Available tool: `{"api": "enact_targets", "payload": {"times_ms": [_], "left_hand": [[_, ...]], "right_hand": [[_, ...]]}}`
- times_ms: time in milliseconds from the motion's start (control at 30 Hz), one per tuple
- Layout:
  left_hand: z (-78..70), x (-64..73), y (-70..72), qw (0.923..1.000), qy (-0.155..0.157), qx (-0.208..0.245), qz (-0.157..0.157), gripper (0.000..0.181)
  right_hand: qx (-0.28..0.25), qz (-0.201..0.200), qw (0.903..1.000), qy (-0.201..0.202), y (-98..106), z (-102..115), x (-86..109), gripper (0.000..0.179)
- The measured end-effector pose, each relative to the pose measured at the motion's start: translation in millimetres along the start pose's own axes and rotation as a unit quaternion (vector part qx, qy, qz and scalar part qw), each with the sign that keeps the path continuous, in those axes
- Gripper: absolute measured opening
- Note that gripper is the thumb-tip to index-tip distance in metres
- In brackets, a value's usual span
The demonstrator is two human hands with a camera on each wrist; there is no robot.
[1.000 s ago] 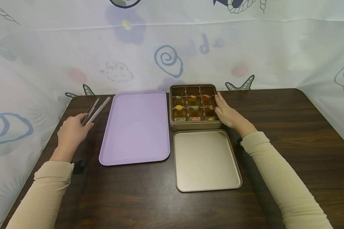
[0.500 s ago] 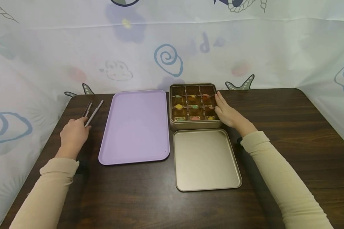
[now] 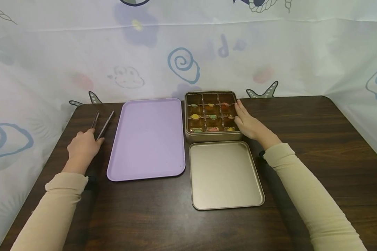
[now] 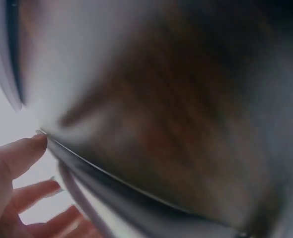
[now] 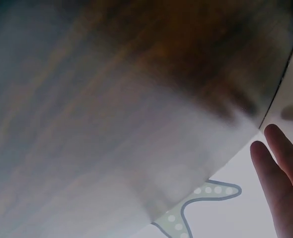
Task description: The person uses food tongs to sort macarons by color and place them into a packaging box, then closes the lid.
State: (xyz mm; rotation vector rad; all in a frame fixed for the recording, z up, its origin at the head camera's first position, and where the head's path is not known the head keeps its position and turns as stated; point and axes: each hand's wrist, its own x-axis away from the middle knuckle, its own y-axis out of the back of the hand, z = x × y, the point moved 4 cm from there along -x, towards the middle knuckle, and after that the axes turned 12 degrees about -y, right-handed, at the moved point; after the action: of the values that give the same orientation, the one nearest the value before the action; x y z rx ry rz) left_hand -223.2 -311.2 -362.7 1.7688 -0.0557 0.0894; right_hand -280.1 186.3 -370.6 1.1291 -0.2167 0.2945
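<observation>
Tongs (image 3: pixel 102 124) lie at the desk's left edge, just left of the purple tray (image 3: pixel 147 139), tips pointing away from you. Your left hand (image 3: pixel 81 148) pinches their near end, fingers curled round the handles, so they're ready to lift. Your right hand (image 3: pixel 249 123) rests flat, fingers straight, against the right wall of the gold tin (image 3: pixel 212 136), likely steadying it. The tin's compartments hold small colored pieces. Its lid (image 3: pixel 226 176) lies upturned just in front, out of the way. Dark desk (image 3: pixel 317 139) carries it all.
</observation>
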Motion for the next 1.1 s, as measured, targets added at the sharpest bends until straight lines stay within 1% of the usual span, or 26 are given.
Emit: {"api": "enact_targets", "payload": {"times_ms": [33,100,200,300,367,433,500,567,633,733,867,900,1000,1100], "left_hand": [[-0.9,0.2,1.0,1.0000,0.003,0.002,-0.004,0.057],[-4.1,0.9,4.4,0.9996,0.005,0.009,-0.025,0.057],[-14.0,2.8,12.7,0.9963,-0.007,0.028,-0.081,0.054],[-30.4,6.4,21.7,0.9882,-0.037,0.048,-0.141,0.048],[-44.5,9.4,26.1,0.9817,-0.063,0.056,-0.170,0.045],[-61.0,13.1,29.2,0.9749,-0.094,0.059,-0.193,0.043],[-78.6,16.5,30.4,0.9681,-0.127,0.055,-0.209,0.040],[-96.8,20.6,30.8,0.9619,-0.161,0.047,-0.216,0.038],[-114.9,24.8,30.0,0.9553,-0.199,0.035,-0.216,0.036],[-140.5,31.3,26.5,0.9442,-0.256,0.015,-0.207,0.034],[-171.2,41.0,18.9,0.9225,-0.334,-0.011,-0.193,0.034],[-178.2,44.0,16.8,0.9154,-0.355,-0.017,-0.190,0.034],[-196.4,53.9,9.8,0.8873,-0.418,-0.038,-0.190,0.035],[-210.3,63.1,1.4,0.8528,-0.481,-0.064,-0.194,0.034]], "right_hand": [[0.005,-0.002,1.0000,-0.001,0.1,0.3,0.1,0.060],[0.016,-0.005,0.9998,-0.006,0.6,1.0,0.5,0.060],[0.036,-0.009,0.9992,-0.017,1.1,2.7,1.5,0.060],[0.054,-0.015,0.9982,-0.022,1.2,4.0,2.2,0.060],[0.064,-0.021,0.9975,-0.024,1.0,4.2,2.9,0.059],[0.074,-0.029,0.9966,-0.024,0.9,4.1,4.2,0.059],[0.083,-0.038,0.9955,-0.026,0.7,3.6,5.6,0.060],[0.090,-0.049,0.9943,-0.030,0.9,3.0,7.2,0.061],[0.089,-0.058,0.9937,-0.036,0.9,2.7,8.5,0.063],[0.083,-0.062,0.9936,-0.045,1.3,2.4,10.5,0.065],[0.084,-0.068,0.9933,-0.041,3.7,3.3,14.4,0.070],[0.086,-0.069,0.9932,-0.037,4.7,4.0,15.8,0.070],[0.089,-0.076,0.9930,-0.017,9.1,6.8,23.2,0.070],[0.090,-0.082,0.9925,0.010,14.7,9.9,35.6,0.068]]}}
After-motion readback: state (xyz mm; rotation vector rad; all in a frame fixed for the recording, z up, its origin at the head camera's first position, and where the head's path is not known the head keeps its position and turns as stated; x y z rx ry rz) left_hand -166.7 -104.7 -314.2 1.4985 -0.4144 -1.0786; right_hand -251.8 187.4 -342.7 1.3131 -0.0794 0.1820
